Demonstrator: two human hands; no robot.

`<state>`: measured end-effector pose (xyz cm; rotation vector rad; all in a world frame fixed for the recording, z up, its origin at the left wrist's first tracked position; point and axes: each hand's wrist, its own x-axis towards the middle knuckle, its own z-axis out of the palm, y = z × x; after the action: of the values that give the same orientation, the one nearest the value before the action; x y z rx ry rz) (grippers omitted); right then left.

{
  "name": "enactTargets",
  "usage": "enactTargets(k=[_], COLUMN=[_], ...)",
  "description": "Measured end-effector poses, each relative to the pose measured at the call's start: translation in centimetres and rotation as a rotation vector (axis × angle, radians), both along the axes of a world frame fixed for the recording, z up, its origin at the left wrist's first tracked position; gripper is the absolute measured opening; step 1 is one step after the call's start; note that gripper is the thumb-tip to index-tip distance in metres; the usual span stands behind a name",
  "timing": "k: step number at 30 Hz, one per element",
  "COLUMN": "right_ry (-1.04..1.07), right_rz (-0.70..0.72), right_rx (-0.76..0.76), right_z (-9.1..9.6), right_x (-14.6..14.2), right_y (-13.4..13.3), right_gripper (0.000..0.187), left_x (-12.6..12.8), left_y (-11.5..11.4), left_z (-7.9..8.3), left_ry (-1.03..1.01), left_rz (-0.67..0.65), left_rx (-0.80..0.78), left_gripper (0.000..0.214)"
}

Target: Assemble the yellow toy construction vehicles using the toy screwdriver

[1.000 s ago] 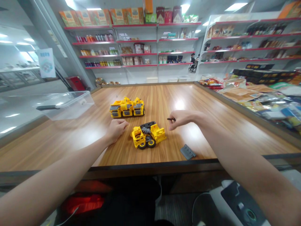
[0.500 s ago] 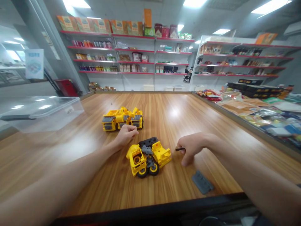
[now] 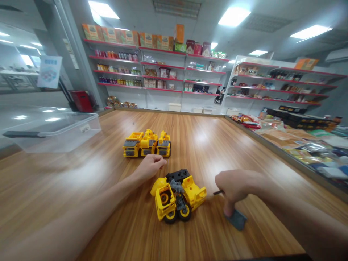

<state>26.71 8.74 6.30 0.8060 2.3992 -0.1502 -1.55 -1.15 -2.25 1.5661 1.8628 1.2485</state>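
Note:
My left hand (image 3: pixel 150 166) rests on the table with its fingers curled closed; whatever may be inside them is hidden. Just in front of it lies a pile of toy truck parts (image 3: pixel 178 195): a yellow cab, yellow body pieces, a black perforated chassis (image 3: pixel 178 175) and black wheels with yellow hubs. To the right, my right hand (image 3: pixel 235 186) is closed around a thin dark rod (image 3: pixel 218 192) that sticks out leftward. Its thumb reaches down onto a flat grey plastic plate (image 3: pixel 238 220) on the table.
Beyond my left hand, three yellow toy construction trucks (image 3: pixel 148 145) stand side by side. A clear plastic bin (image 3: pixel 62 134) is at the left. Bagged goods (image 3: pixel 293 136) lie beyond the right table edge. Stocked shelves (image 3: pixel 163 67) line the back, where a distant person (image 3: pixel 218 95) shows.
My right hand has come down toward the grey plate, and its thumb now touches it. The left hand stays closed by the parts. The whole view has shifted slightly.

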Motion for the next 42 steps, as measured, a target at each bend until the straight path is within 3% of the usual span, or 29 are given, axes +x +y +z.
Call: enactTargets(k=[6, 10, 14, 18, 22, 27, 34, 42], right_ry=[0.115, 0.271, 0.378, 0.449, 0.502, 0.580, 0.776, 0.950], right_rz=[-0.013, -0.019, -0.024, -0.048, -0.074, -0.086, -0.096, -0.013], right_rx=[-0.075, -0.031, -0.001, 0.019, 0.002, 0.001, 0.111, -0.010], right_z=[0.5, -0.8, -2.1, -2.7, -3.1, -3.7, -3.6, -3.3], right_x=[-3.6, -3.7, -3.1, -3.4, -4.0, -4.1, -3.9, -4.0], right_y=[2.6, 1.7, 0.4, -0.3, -1.1, -1.5, -0.8, -1.9], right_gripper=[0.049, 0.048, 0.050, 0.049, 0.053, 0.057, 0.049, 0.025], left_x=[0.6, 0.7, 1.1, 1.9, 2.5, 2.2, 1.8, -0.1], left_y=[-1.0, -2.6, -4.3, -4.8, -4.7, -4.6, -4.2, -3.1], left_z=[1.2, 4.4, 7.2, 7.3, 6.7, 6.8, 6.5, 5.4], left_ry=[0.189, 0.340, 0.521, 0.632, 0.619, 0.637, 0.616, 0.691], left_rz=[-0.025, -0.112, -0.316, -0.519, -0.604, -0.605, -0.542, -0.241], left_rx=[0.059, 0.104, 0.116, 0.061, -0.012, -0.064, 0.027, -0.080], left_gripper=[0.033, 0.027, 0.031, 0.045, 0.043, 0.042, 0.029, 0.029])
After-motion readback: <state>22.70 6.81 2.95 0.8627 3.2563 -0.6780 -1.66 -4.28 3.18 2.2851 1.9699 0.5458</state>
